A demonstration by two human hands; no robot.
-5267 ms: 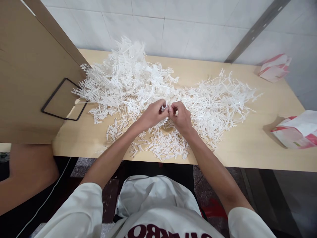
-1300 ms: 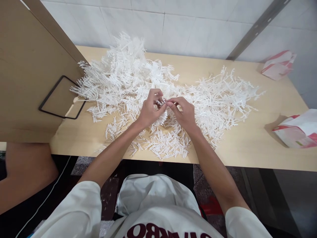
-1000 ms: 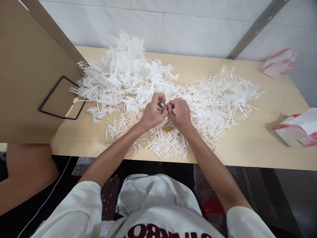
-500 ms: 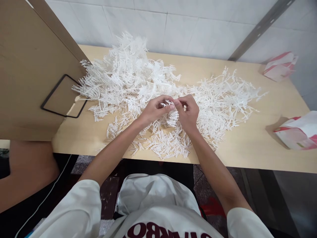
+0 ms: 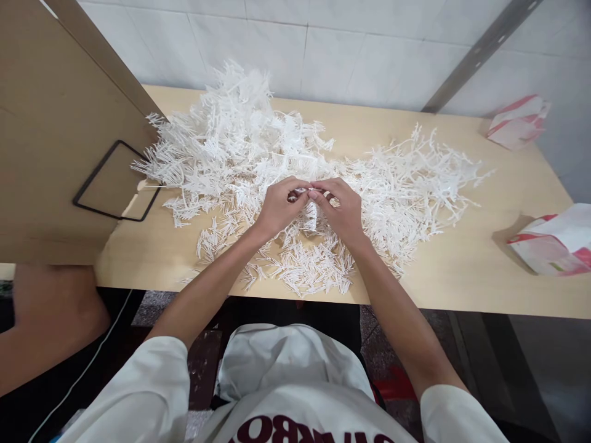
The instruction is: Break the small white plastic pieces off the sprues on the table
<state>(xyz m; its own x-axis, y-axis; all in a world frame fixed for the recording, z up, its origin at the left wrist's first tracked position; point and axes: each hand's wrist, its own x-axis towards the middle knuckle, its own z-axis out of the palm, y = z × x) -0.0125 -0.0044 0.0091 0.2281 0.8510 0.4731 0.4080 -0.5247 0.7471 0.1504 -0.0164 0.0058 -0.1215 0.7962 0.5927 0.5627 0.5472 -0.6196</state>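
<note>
left hand (image 5: 277,209): fingers pinched narrow on a small white plastic sprig (image 5: 310,212), meeting the other hand's fingertips.
right hand (image 5: 341,209): fingers pinched narrow on the same sprig from 3 o'clock.
sprig: thin, white, branching; held just above the counter (image 5: 484,277), at centre.
heap: big pile of white plastic branches (image 5: 240,141) from 10 to 2 o'clock; short loose pieces (image 5: 314,271) at 6 o'clock.
hard to tell: the sprig's shape, mostly covered by fingers.
edges: pink-and-white bag (image 5: 554,243) cut off at 3 o'clock.
</note>
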